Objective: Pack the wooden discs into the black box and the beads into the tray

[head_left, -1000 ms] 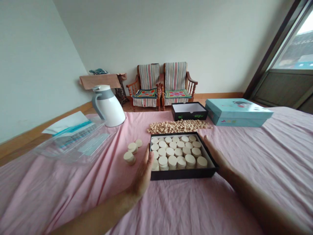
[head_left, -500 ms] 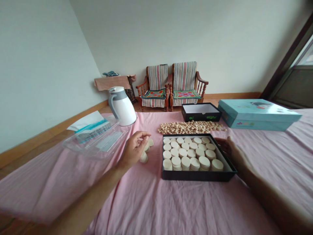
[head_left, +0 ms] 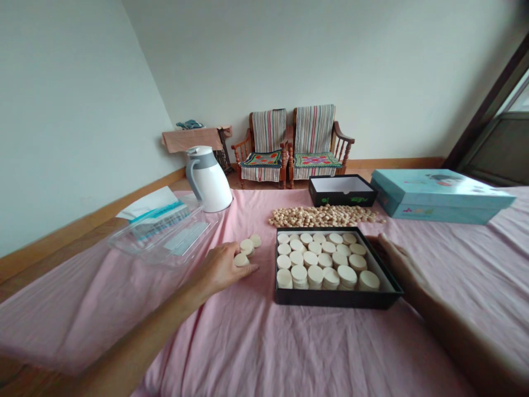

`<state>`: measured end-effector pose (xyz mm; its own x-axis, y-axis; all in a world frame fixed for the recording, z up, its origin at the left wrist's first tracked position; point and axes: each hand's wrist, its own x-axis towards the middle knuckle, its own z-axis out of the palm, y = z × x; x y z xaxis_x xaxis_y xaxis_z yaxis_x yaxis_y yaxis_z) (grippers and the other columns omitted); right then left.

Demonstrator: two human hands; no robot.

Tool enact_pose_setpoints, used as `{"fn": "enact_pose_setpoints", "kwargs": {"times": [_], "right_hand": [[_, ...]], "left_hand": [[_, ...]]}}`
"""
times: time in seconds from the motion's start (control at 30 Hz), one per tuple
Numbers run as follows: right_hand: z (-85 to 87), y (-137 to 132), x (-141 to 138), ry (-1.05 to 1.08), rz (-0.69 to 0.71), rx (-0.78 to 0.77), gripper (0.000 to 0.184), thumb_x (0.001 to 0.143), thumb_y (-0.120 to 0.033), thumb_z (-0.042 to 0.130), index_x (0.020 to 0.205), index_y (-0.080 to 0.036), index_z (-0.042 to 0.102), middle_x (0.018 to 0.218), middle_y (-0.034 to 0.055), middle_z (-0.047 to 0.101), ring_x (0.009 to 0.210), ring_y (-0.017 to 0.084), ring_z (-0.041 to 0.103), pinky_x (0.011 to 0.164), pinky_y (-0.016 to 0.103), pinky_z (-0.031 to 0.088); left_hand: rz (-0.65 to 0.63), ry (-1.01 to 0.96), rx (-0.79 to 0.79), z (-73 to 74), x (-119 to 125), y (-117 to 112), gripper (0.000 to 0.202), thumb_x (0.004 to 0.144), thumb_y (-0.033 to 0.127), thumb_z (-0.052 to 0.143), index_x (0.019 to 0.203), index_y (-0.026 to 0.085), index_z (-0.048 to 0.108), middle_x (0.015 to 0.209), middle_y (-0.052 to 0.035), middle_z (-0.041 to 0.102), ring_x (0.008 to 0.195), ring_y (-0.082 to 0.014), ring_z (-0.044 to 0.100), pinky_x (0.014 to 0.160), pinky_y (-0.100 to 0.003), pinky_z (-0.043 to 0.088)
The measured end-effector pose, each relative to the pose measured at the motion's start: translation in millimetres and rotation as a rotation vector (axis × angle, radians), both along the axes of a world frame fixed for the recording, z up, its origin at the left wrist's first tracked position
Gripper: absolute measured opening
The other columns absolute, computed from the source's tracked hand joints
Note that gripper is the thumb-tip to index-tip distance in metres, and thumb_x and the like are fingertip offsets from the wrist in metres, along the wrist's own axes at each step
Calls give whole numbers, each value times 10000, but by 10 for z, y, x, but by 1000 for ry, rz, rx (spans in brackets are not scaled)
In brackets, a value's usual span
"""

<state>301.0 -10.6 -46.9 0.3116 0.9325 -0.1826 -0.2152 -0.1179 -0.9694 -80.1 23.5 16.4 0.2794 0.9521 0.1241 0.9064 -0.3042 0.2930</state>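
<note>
A small cluster of pale round discs (head_left: 247,246) lies on the pink cloth, left of a black shallow box. My left hand (head_left: 221,268) reaches around the nearest disc, thumb stretched out on the near side and fingers on the far side, apart from each other. Inside the black box (head_left: 336,298) stand several rows of stacked pale discs (head_left: 311,258), some stacks higher than others. Along the box's right wall rests my right hand (head_left: 394,262), open, with its fingertips partly hidden at the far right corner.
Behind the box spreads a heap of small beige nut-like pieces (head_left: 322,216). Farther back are a second black box (head_left: 343,197) and a light-blue box (head_left: 438,196). At left stand a white jug (head_left: 212,187) and a clear plastic container (head_left: 165,242).
My left hand has come down and nearer to me, its thumb now stretched along the discs' near side. The right hand stays beside the box.
</note>
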Motion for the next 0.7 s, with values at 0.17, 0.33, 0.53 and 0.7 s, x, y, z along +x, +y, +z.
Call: {"fn": "enact_pose_setpoints", "kwargs": {"times": [0.17, 0.33, 0.53, 0.7], "right_hand": [[52, -18, -38, -77, -6, 19, 319, 860, -420, 494, 1007, -205, 678, 973, 87, 732, 881, 248, 693, 735, 340, 566], [197, -73, -111, -147, -5, -18, 311, 859, -379, 495, 1050, -199, 662, 958, 86, 734, 819, 235, 702, 668, 312, 562], [297, -113, -165, -155, -6, -29, 287, 842, -401, 528, 1003, -209, 666, 904, 69, 740, 802, 229, 699, 624, 295, 551], [394, -153, -211, -200, -4, -18, 244, 822, -406, 553, 913, -216, 677, 875, 60, 740, 774, 225, 695, 564, 276, 530]], "left_hand": [[19, -23, -41, -143, 42, 35, 275, 674, 449, 673, 737, 195, 588, 743, -15, 658, 674, -175, 600, 543, -233, 310], [8, -17, -48, -178, 38, 29, 116, 686, 286, 623, 685, 190, 558, 724, -8, 637, 680, -164, 597, 546, -227, 311], [-84, -36, -39, -112, 47, -5, 61, 675, 210, 604, 717, 197, 562, 758, -10, 625, 757, -187, 598, 597, -238, 349], [-166, -63, -34, -108, 26, -20, 50, 694, 177, 568, 679, 199, 527, 764, -23, 611, 759, -204, 586, 623, -262, 361]]}}
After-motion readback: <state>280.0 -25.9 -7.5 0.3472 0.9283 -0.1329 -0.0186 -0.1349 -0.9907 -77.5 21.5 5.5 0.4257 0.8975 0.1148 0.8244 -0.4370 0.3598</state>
